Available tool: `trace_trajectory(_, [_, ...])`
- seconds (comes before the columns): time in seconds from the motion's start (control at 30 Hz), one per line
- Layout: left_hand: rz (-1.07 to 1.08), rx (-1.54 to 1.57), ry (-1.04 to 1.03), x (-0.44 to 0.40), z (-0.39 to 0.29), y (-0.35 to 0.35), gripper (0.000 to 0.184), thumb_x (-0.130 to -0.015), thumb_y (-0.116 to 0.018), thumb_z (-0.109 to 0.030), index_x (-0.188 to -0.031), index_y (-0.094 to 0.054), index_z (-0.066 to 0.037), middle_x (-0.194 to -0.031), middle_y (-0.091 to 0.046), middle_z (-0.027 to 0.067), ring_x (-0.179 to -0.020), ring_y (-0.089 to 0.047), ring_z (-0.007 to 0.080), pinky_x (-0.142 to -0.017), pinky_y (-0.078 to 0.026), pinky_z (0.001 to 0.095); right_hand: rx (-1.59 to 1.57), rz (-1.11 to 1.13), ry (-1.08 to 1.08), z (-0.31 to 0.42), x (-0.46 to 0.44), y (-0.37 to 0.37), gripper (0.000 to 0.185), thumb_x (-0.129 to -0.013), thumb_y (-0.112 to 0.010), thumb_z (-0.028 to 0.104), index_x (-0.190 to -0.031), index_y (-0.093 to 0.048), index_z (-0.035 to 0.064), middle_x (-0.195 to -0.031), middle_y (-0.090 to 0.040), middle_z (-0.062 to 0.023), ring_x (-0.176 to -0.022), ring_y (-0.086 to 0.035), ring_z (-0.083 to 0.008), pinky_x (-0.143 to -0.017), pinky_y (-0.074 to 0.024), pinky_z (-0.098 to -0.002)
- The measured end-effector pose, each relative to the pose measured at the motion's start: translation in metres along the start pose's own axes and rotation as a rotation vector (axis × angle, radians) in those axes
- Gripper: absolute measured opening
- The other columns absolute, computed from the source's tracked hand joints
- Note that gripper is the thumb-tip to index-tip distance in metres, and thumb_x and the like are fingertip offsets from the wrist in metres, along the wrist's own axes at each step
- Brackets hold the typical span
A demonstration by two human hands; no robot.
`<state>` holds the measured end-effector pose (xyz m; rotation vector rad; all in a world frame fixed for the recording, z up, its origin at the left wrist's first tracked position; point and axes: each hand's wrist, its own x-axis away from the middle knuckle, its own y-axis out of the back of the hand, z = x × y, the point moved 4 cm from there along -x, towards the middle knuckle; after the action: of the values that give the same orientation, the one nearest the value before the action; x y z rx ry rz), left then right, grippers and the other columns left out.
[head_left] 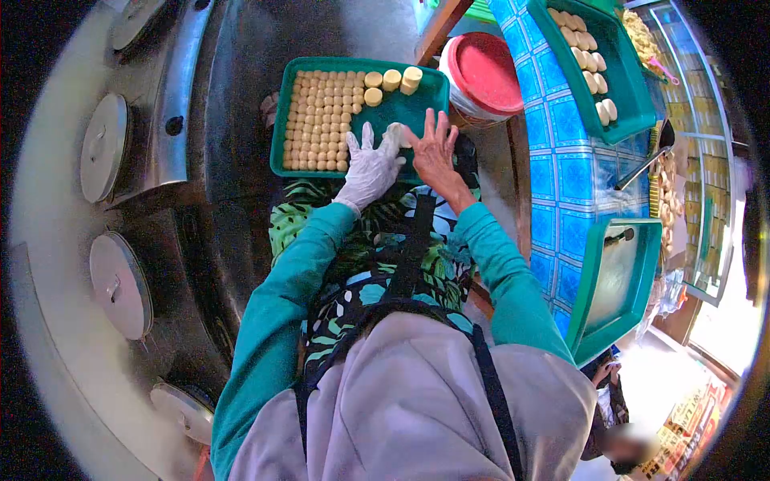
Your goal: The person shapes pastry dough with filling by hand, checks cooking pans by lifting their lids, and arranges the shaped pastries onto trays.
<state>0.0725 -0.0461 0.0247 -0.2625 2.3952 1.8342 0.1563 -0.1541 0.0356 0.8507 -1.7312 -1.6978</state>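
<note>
My left hand [370,170], in a thin white glove, is over the front middle of a green tray [437,80] with its fingers apart. Close beside it is my bare right hand [438,156], fingers stretched and spread. Between the hands, near the right thumb, is a whitish bit [398,134]; I cannot tell whether it is glove or a separate piece. Rows of small round dough pieces [317,120] fill the tray's left part. Toward the back stand larger round pieces, including a stack [411,80].
A white bucket with a red lid [488,72] stands right of the tray. On the blue-tiled table [553,184] are a green tray of oval pieces [622,88] and another green tray [593,321] with a brush [619,237]. Round metal lids [104,148] line the left. Another person sits lower right.
</note>
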Motion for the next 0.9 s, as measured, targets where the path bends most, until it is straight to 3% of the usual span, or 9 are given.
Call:
trace_trajectory(0.07, [-0.031,-0.007,-0.008,-0.006,0.003,-0.003,0.064,-0.089,-0.055,-0.042,-0.141,-0.040,-0.008,-0.148,-0.036,0.0079,-0.130,-0.030,0.0565,-0.101,-0.018,0.0734,0.038,-0.128,-0.018,0.009,-0.009,-0.006,0.056,-0.082,-0.050,0.002,-0.132,-0.052,0.0270,-0.145,-0.026,-0.0309,-0.134,-0.021,-0.0515,-0.103,-0.0211,-0.0671])
trace_trajectory(0.23, [0.047,-0.046,0.019,-0.012,0.002,0.003,0.065,-0.088,-0.057,-0.041,-0.140,-0.041,-0.006,-0.146,-0.039,0.0073,-0.131,-0.026,0.0578,-0.103,-0.015,0.0724,-0.019,-0.055,-0.033,0.004,-0.009,-0.016,0.056,-0.083,-0.048,0.002,-0.133,-0.051,0.0266,-0.145,-0.025,-0.0315,-0.134,-0.021,-0.0528,-0.104,-0.0186,-0.0683])
trace_trajectory(0.37, [0.037,-0.087,0.036,-0.008,0.008,0.001,0.063,-0.090,-0.054,-0.039,-0.143,-0.038,-0.009,-0.145,-0.043,0.0060,-0.133,-0.021,0.0575,-0.104,-0.012,0.0726,0.025,-0.052,0.006,0.003,-0.020,-0.015,0.040,-0.090,-0.047,0.015,-0.127,-0.056,0.0241,-0.146,-0.026,-0.0323,-0.135,-0.022,-0.0537,-0.105,-0.0179,-0.0680])
trace_trajectory(0.5, [0.061,-0.109,0.159,-0.003,0.010,0.007,0.057,-0.090,-0.053,-0.042,-0.142,-0.041,-0.022,-0.150,-0.028,0.0233,-0.135,-0.007,0.0609,-0.102,-0.007,0.0756,-0.031,0.029,-0.024,0.002,-0.031,-0.003,0.038,-0.090,-0.047,0.016,-0.125,-0.058,0.0260,-0.145,-0.029,-0.0316,-0.135,-0.022,-0.0531,-0.105,-0.0178,-0.0682])
trace_trajectory(0.53, [-0.026,-0.070,0.135,-0.002,0.011,0.006,0.053,-0.090,-0.052,-0.042,-0.141,-0.043,-0.027,-0.148,-0.021,0.0330,-0.134,-0.003,0.0624,-0.100,-0.006,0.0769,-0.002,0.088,-0.027,0.004,-0.033,0.002,0.037,-0.090,-0.047,0.016,-0.124,-0.059,0.0261,-0.145,-0.029,-0.0316,-0.134,-0.023,-0.0529,-0.105,-0.0173,-0.0685])
trace_trajectory(0.77, [-0.079,0.013,0.164,0.002,0.015,0.006,0.051,-0.086,-0.058,-0.034,-0.135,-0.050,-0.023,-0.146,-0.021,0.0371,-0.133,-0.005,0.0638,-0.100,-0.010,0.0766,-0.052,0.004,0.030,0.010,-0.034,-0.011,0.038,-0.087,-0.048,0.013,-0.123,-0.059,0.0205,-0.145,-0.027,-0.0315,-0.135,-0.021,-0.0529,-0.105,-0.0184,-0.0685])
trace_trajectory(0.8, [-0.190,-0.015,0.191,0.004,0.013,0.011,0.047,-0.080,-0.060,-0.016,-0.127,-0.056,-0.016,-0.140,-0.038,0.0310,-0.133,-0.019,0.0593,-0.103,-0.020,0.0703,-0.085,-0.001,0.037,0.016,-0.031,-0.018,0.038,-0.087,-0.049,0.013,-0.123,-0.060,0.0190,-0.145,-0.027,-0.0312,-0.134,-0.022,-0.0522,-0.105,-0.0193,-0.0684])
trace_trajectory(0.83, [-0.188,-0.014,0.193,0.004,0.013,0.012,0.047,-0.080,-0.060,-0.016,-0.127,-0.056,-0.016,-0.140,-0.038,0.0310,-0.133,-0.019,0.0593,-0.103,-0.020,0.0703,-0.085,0.002,0.037,0.016,-0.030,-0.021,0.038,-0.087,-0.049,0.013,-0.123,-0.060,0.0190,-0.145,-0.027,-0.0312,-0.134,-0.022,-0.0522,-0.105,-0.0193,-0.0684])
trace_trajectory(0.9, [-0.361,0.121,0.166,0.006,0.021,0.017,0.042,-0.070,-0.059,-0.003,-0.112,-0.060,-0.008,-0.114,-0.055,0.0171,-0.119,-0.040,0.0470,-0.098,-0.034,0.0557,-0.048,0.015,0.033,0.020,-0.035,-0.011,0.039,-0.086,-0.050,0.013,-0.124,-0.059,0.0193,-0.146,-0.026,-0.0307,-0.134,-0.022,-0.0515,-0.105,-0.0204,-0.0681])
